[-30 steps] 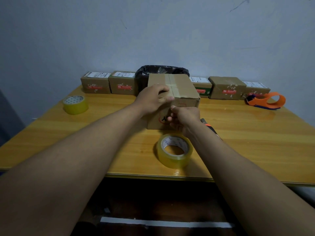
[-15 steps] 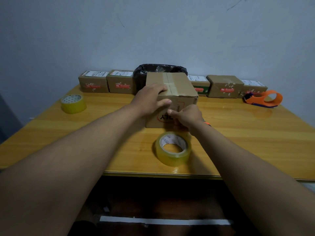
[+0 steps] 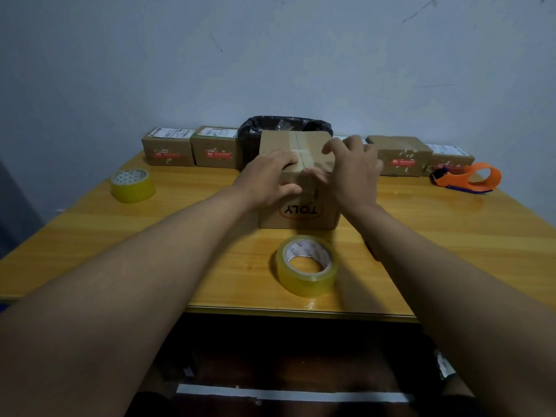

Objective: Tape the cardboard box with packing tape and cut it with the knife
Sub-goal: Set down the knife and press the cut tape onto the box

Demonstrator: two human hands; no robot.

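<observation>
A brown cardboard box (image 3: 296, 215) with an upside-down red "TOLY" mark stands mid-table, a strip of tape running along its top seam. My left hand (image 3: 270, 179) lies over the box's near left top edge, thumb on the front face. My right hand (image 3: 353, 170) rests on the top right corner with fingers spread. A roll of clear packing tape (image 3: 307, 264) lies flat on the table just in front of the box. The knife is almost wholly hidden under my right forearm; only a dark sliver shows.
Small sealed parcels (image 3: 168, 150) line the back edge of the wooden table (image 3: 451, 236), around a black-lined bin (image 3: 284, 127). A yellow tape roll (image 3: 132, 185) sits at the left, an orange tape dispenser (image 3: 467, 177) at the far right.
My right hand rose from the box's front face to its top right corner, fingers now spread. My left hand stayed on the top left edge. The view moved closer.
</observation>
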